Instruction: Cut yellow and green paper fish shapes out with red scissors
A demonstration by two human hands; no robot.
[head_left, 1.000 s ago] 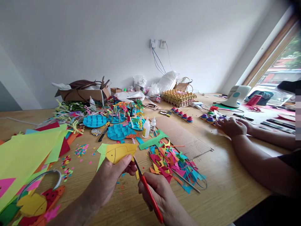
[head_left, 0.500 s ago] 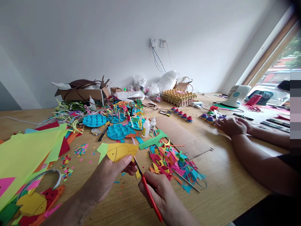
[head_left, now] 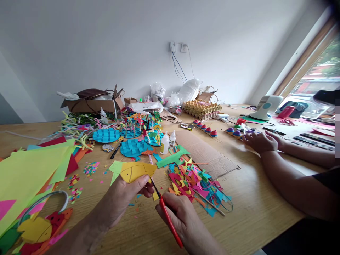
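My left hand (head_left: 132,193) pinches a piece of yellow paper (head_left: 136,170) with a fish outline drawn on it in black. Red-handled scissors (head_left: 168,217) are gripped in my right hand (head_left: 182,216), their dark blades at the paper's lower right edge beside my left fingertips. The blade tips are partly hidden by the paper and fingers. Behind the yellow paper, on the table, lies a light green paper piece (head_left: 115,171). Cut-out paper fish, among them a yellow one (head_left: 35,229), lie at the lower left by a pale curved band (head_left: 63,200).
Colourful paper scraps (head_left: 191,180) lie right of my hands, before a cardboard sheet (head_left: 204,154). Glue bottles (head_left: 164,143) and blue scalloped pieces (head_left: 134,147) stand farther back. Coloured paper sheets (head_left: 34,173) cover the left. At right, another person's hands (head_left: 261,141) work near painted egg-carton cups (head_left: 233,132).
Both hands, the yellow paper and the scissors hold almost the same place. The whole view has shifted very slightly.
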